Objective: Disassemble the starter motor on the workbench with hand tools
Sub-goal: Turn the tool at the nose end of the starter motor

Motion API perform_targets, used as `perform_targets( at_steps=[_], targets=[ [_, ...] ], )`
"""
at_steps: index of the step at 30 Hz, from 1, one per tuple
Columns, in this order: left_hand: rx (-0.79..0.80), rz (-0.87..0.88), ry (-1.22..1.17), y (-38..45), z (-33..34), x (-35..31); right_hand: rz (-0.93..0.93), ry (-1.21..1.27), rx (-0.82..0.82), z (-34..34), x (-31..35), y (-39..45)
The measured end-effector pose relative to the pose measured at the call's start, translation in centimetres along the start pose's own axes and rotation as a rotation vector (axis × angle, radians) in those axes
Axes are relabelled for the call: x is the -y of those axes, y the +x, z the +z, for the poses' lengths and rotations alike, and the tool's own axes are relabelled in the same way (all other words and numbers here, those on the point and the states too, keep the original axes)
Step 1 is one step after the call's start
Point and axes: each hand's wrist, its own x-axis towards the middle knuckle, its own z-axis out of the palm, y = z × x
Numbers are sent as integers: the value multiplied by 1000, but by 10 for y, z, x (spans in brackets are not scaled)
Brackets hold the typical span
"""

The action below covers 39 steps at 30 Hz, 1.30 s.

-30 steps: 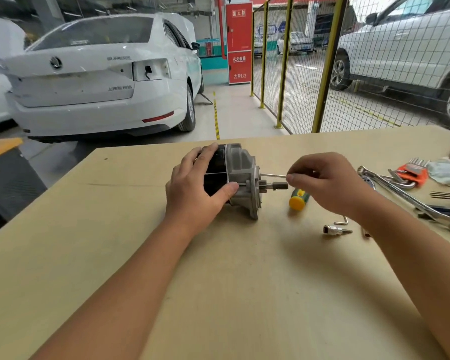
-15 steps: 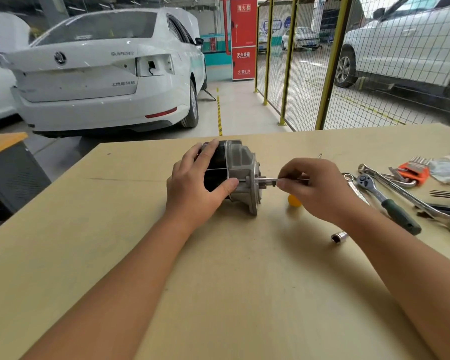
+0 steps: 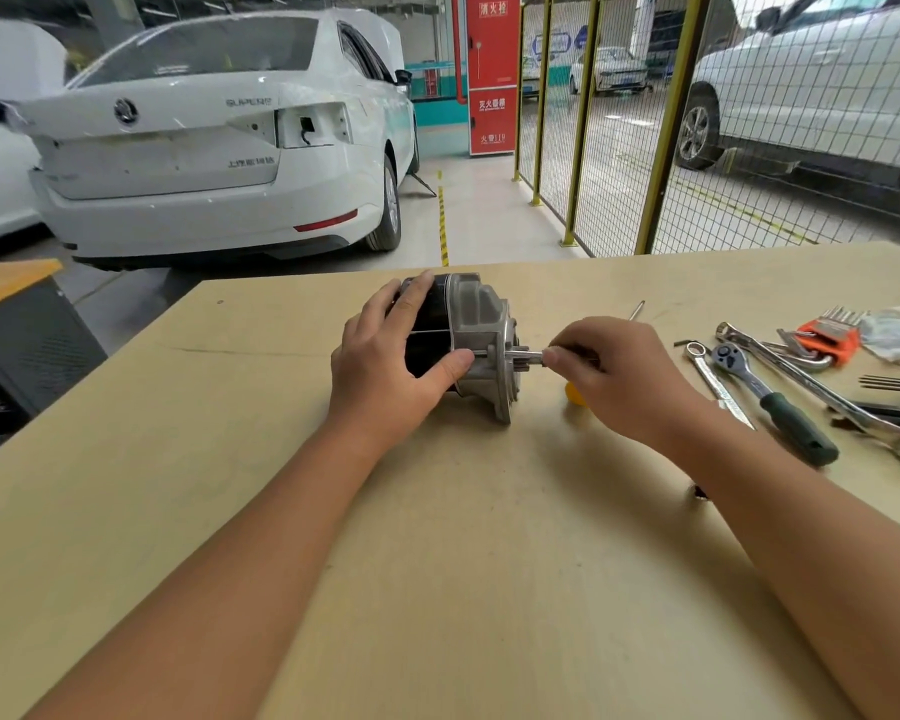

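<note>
The starter motor (image 3: 481, 324) lies on its side on the workbench (image 3: 489, 563), black body to the left, grey flanged housing to the right. My left hand (image 3: 391, 366) grips the black body from above, thumb against the housing. A short shaft and a slim metal bolt (image 3: 528, 356) stick out of the flange to the right. My right hand (image 3: 619, 381) pinches the outer end of that bolt between thumb and fingertips. My fingers hide the bolt's tip.
A yellow screwdriver handle (image 3: 575, 394) peeks out behind my right hand, and a thin rod (image 3: 636, 310) lies beyond it. At the right lie a ratchet (image 3: 770, 402), two wrenches (image 3: 718, 381) and an orange hex key set (image 3: 827, 335). A small socket (image 3: 700, 493) sits by my right forearm.
My right hand let go of the thin rod, now lying on the bench behind, moved left to the flange and took hold of the bolt by the shaft. My left hand kept its grip.
</note>
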Motion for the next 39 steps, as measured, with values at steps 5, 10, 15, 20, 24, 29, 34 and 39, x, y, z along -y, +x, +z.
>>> perform_targets(
  at_steps=[5, 10, 15, 20, 24, 29, 34, 39],
  targets=[
    [-3, -4, 11, 0, 0, -1, -108, -184, -42, -4, 4, 0],
    [-15, -2, 15, 0, 2, 0, -165, -366, -95, -14, 12, 4],
    [-40, -4, 36, 1, 3, 1, -155, -338, 17, -16, 10, 6],
    [-8, -18, 136, 4, 3, 6, -186, -397, 44, -16, 6, 7],
    [11, -10, 160, 5, 0, 9, -193, -595, -82, -17, 13, 5],
    [20, -41, 119, 15, -10, 22, -240, -603, 7, -8, 29, 26],
    [22, -35, 32, 20, -20, 36, -254, -461, 157, 6, 39, 45],
    [-3, -21, -42, 21, -21, 38, -296, -386, 251, -5, 34, 48]
  ],
)
